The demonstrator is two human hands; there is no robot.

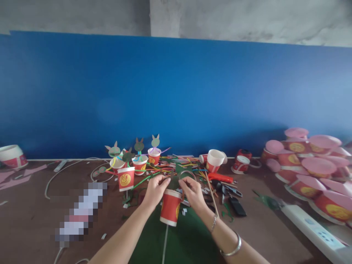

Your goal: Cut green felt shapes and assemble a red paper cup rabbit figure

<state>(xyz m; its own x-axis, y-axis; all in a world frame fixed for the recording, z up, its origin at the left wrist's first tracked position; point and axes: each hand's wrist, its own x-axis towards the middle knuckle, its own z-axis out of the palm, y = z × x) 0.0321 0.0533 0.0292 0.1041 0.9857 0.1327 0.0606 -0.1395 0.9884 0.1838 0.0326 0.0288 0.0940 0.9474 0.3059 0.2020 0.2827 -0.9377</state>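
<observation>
A red-and-white paper cup [169, 208] hangs between my hands in front of me, with a thin pale strip running down from beneath it. At its rim is a dark green paper animal head [174, 181] with pointed ears. My left hand [156, 189] is closed in a pinch at the left edge of this head. At its right edge, the thumb and fingers of my right hand [193, 191] are also pinched together. To the left stand several similar cups with paper animal heads, among them a red cup [126, 179] with a gold emblem.
Many coloured strips [170, 161] lie behind my hands. A red glue gun [221, 178], a black object [237, 206] and a wooden stick [212, 194] are to the right. Pink-topped cups [316, 168] are piled far right, near a white power strip [312, 229]. Green paper [150, 238] lies below.
</observation>
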